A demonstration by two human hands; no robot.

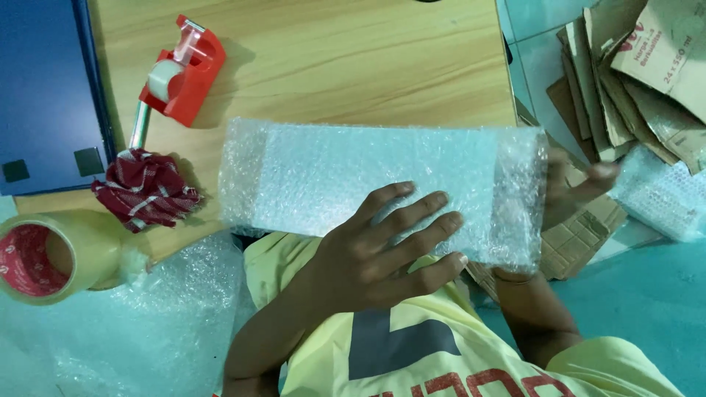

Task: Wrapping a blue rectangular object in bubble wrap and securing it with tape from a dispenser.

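A long box wrapped in clear bubble wrap (331,176) lies across the near edge of a wooden table (331,66). My left hand (382,246) rests flat on the near side of the parcel, fingers spread over the wrap. My right hand (577,184) grips the parcel's right end from behind; only the fingers and thumb show past the wrap. A yellow shirt (412,345) fills the bottom of the view.
A red tape dispenser (184,70) stands at the table's left, a red-and-white cloth (145,190) below it, and a roll of tan packing tape (51,254) at far left. A blue panel (44,88) lies top left. Loose bubble wrap (132,331) and flattened cardboard (632,73) lie around.
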